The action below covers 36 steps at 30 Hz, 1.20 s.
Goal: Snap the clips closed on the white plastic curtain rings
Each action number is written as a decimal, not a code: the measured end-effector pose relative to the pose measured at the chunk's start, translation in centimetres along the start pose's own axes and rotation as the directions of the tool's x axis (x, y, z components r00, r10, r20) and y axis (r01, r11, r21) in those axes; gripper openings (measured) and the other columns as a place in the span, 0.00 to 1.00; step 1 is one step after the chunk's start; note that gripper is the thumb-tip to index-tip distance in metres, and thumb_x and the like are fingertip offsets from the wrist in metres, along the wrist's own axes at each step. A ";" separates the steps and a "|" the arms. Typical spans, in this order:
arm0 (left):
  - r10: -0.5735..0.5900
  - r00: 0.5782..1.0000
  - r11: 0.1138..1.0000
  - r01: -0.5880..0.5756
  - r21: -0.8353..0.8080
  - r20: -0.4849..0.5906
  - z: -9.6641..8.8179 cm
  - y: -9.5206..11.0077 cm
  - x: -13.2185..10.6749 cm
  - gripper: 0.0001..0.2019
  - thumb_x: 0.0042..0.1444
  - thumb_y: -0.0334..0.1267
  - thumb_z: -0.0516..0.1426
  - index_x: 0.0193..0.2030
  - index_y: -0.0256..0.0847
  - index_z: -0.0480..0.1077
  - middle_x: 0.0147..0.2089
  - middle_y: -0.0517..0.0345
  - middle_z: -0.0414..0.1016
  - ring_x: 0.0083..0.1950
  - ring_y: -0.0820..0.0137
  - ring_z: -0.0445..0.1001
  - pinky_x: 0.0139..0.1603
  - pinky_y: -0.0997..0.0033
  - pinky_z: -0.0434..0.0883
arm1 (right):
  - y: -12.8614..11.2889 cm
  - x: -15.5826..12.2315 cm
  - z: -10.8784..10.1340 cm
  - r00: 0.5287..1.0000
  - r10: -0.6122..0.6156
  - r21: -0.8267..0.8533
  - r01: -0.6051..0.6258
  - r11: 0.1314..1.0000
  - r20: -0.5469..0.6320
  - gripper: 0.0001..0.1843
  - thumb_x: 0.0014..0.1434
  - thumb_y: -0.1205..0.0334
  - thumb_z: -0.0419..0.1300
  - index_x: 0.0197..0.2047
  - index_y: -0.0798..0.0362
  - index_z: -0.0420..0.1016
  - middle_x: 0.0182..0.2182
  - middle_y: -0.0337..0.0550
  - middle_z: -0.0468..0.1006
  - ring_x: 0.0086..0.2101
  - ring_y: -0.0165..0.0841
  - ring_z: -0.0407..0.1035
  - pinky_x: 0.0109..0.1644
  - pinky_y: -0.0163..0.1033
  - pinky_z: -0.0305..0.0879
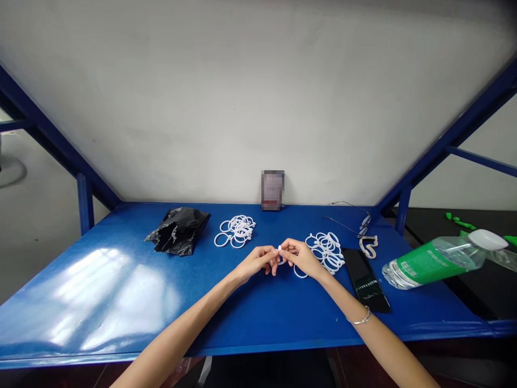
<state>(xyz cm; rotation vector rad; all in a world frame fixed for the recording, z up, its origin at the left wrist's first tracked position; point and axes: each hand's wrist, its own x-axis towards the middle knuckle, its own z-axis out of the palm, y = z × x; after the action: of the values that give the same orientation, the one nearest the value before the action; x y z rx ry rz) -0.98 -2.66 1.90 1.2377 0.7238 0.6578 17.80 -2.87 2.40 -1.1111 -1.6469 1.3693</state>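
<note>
Close together over the middle of the blue table, my left hand [262, 260] and my right hand [299, 257] meet at the fingertips. Both pinch a small white ring [280, 248], whose knob shows between the fingers; most of it is hidden by them. Right beside my right hand lies a pile of white plastic rings [328, 250] with small knobs. A second pile of white rings [238, 230] sits further back, to the left of my left hand. One loose ring [299, 272] pokes out below my right hand.
A crumpled black plastic bag [177, 230] lies at the left. On the right are a dark phone [367, 280], a clear bottle with a green label [432, 264], eyeglasses [364, 223] and a cream-coloured curved piece [368, 247]. A blurred card [272, 190] leans against the wall.
</note>
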 end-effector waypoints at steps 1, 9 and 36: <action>-0.003 1.000 1.000 0.003 -0.004 0.019 0.0 -0.1 0.0 0.26 0.54 0.61 0.57 0.31 0.35 0.66 0.21 0.59 0.70 0.24 0.74 0.70 0.25 0.77 0.59 | 0.0 0.0 0.1 1.000 0.013 0.018 -0.014 1.000 0.010 0.21 0.54 0.43 0.64 0.33 0.54 0.69 0.24 0.36 0.73 0.20 0.24 0.63 0.25 0.33 0.57; 0.036 0.995 0.980 -0.016 -0.198 0.096 0.0 -0.6 0.0 0.23 0.54 0.57 0.59 0.29 0.36 0.65 0.13 0.69 0.57 0.18 0.75 0.68 0.22 0.78 0.59 | 0.1 0.1 0.1 0.983 0.083 0.222 -0.119 0.968 0.163 0.22 0.55 0.42 0.64 0.37 0.53 0.66 0.23 0.34 0.71 0.21 0.23 0.59 0.24 0.31 0.49; 0.091 0.965 0.921 0.013 -0.390 0.247 0.3 -0.7 -0.3 0.22 0.51 0.52 0.64 0.24 0.36 0.62 0.14 0.69 0.57 0.09 0.85 0.49 0.12 0.81 0.41 | 0.9 -0.1 2.2 0.966 0.052 0.652 -0.210 0.728 0.253 0.23 0.45 0.47 0.73 0.25 0.53 0.67 0.20 0.32 0.62 0.24 0.25 0.58 0.32 0.34 0.54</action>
<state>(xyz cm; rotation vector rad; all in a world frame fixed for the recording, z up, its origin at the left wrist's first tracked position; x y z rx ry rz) -0.88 -3.16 1.32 0.9465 0.3260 0.6208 15.98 -3.68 1.10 -0.6535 -1.0366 2.0257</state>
